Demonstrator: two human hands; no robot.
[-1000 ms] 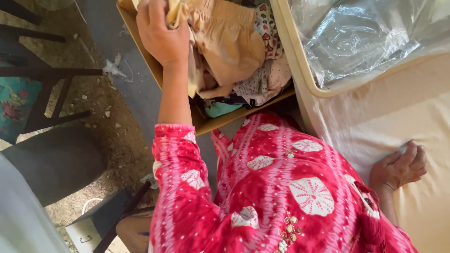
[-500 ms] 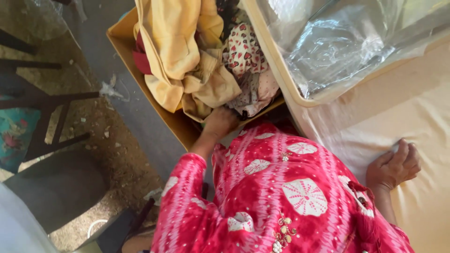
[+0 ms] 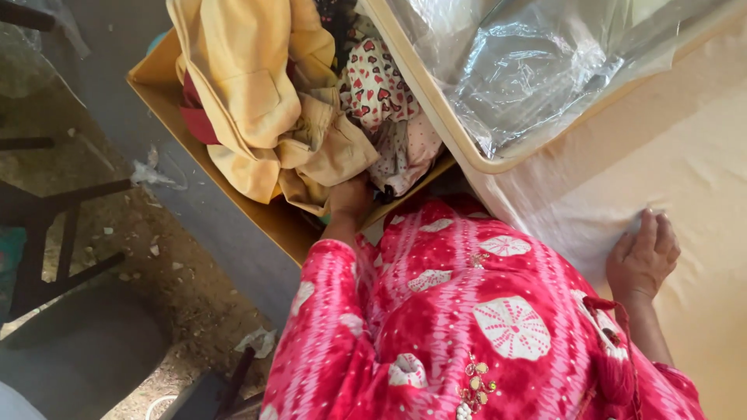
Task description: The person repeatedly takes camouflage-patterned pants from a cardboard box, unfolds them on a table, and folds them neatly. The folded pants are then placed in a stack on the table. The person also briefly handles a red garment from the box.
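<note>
Far out from the left hand [image 3: 350,198]: dark chair legs [image 3: 54,225] over dirt floor [image 3: 156,272] strewn with scraps. Left hand sunk under yellow garment [image 3: 257,101], fingers hidden, grip impossible to tell. Around it, one open cardboard box [image 3: 159,93] heaped with clothes; just beyond, a heart-printed cloth [image 3: 377,85], a red piece [image 3: 194,117] peeking at the far side. Farther right, one cream tray [image 3: 436,109] lined with crinkled clear plastic [image 3: 529,62]. Right hand [image 3: 642,260] flat, fingers together, pressed on cream sheet [image 3: 700,179]. Nearest below, pink patterned dress [image 3: 467,334].
</note>
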